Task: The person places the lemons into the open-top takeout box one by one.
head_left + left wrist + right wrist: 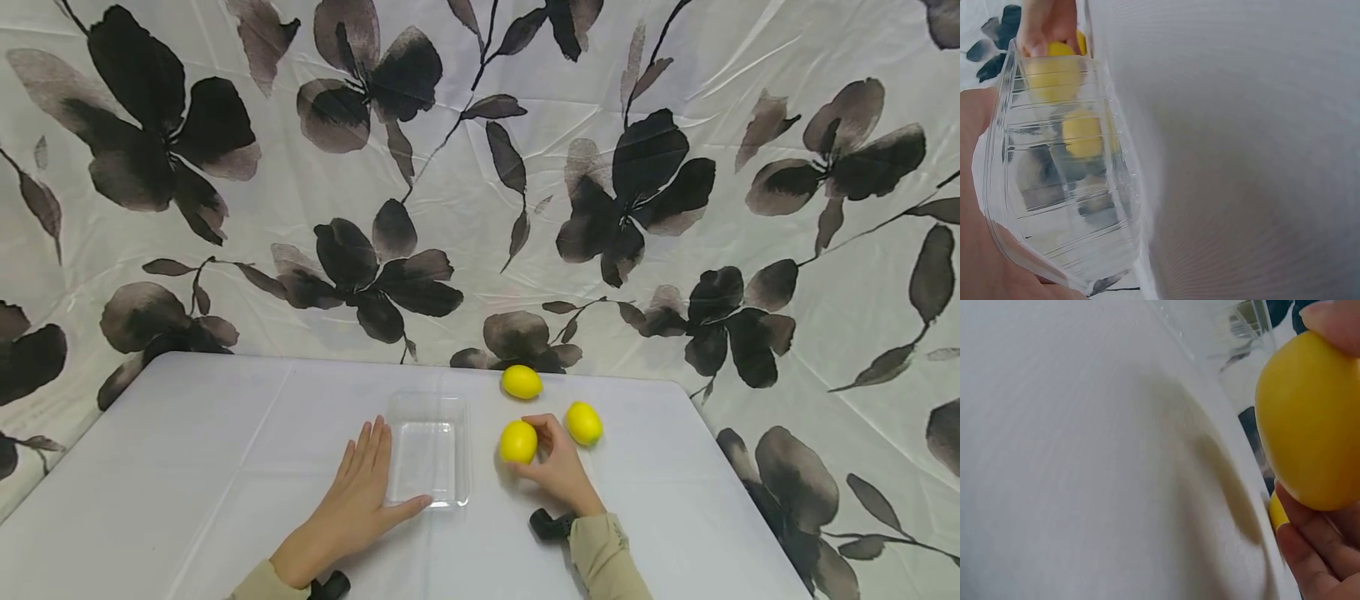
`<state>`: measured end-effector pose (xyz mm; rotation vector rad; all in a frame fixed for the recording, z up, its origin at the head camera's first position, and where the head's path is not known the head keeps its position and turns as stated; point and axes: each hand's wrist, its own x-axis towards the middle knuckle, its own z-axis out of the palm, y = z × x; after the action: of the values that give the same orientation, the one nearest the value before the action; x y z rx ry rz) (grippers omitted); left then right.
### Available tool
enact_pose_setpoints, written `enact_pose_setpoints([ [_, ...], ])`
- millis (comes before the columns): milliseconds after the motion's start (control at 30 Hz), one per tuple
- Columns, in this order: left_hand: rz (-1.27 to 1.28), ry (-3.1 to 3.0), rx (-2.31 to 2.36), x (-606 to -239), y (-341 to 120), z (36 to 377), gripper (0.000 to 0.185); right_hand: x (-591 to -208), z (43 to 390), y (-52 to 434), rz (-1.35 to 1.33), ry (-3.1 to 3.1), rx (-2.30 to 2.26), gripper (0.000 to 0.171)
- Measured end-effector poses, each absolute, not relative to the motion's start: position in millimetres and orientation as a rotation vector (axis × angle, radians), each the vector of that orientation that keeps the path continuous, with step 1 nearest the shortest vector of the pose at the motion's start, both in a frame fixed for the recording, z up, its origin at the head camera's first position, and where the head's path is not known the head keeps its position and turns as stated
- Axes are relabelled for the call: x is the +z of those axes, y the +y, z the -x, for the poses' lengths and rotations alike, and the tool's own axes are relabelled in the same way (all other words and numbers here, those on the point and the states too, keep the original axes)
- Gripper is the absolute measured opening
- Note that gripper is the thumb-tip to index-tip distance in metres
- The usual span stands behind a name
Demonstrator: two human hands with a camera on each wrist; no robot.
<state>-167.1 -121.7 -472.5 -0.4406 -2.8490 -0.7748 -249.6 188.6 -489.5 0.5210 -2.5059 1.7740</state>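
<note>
Held lemon (518,442): yellow, right of the clear plastic box, a gap between them. Right wrist view has it lifted just off the table, shadow below. Right hand (557,467) pinches it, thumb on the near side, fingertips on the far side.

Clear box (462,450): rectangular, upright on the table, see-through walls, left of the held lemon. Left hand (358,486) lies along its left side, fingers straight and close together, thumb spread out to the near edge; grips nothing. Lemons show through the box walls in left wrist view.

Second lemon (583,423): on the table, just right of the right hand. Third lemon (521,382): farther back, by the table's far edge, behind the held one.

Table (187,467): white cover, crease lines. Beige sleeves (609,554) on both arms, black device (551,525) at the right wrist, another partly in view at the left. Backdrop: pale cloth (495,208), dark flower print, some wrinkles.
</note>
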Motion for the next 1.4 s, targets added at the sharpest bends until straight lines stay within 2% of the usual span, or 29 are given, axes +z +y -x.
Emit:
enact_pose_setpoints([
  [267,0.438,-2.853,-0.770,-473.3,-120.5,169.9,0.117,-488.1,258.9,183.3,-0.455,-2.488,1.771,0.067],
  [700,0.424,-2.860,-0.756,-479.8,-121.5,171.4,0.119,-444.7,258.5,150.3,-0.444,-2.445,1.819,0.066],
  [1400,0.421,-2.884,-0.788,-477.4,-120.9,172.3,0.118,-405.3,271.9,85.9,-0.409,-2.650,1.712,0.066],
])
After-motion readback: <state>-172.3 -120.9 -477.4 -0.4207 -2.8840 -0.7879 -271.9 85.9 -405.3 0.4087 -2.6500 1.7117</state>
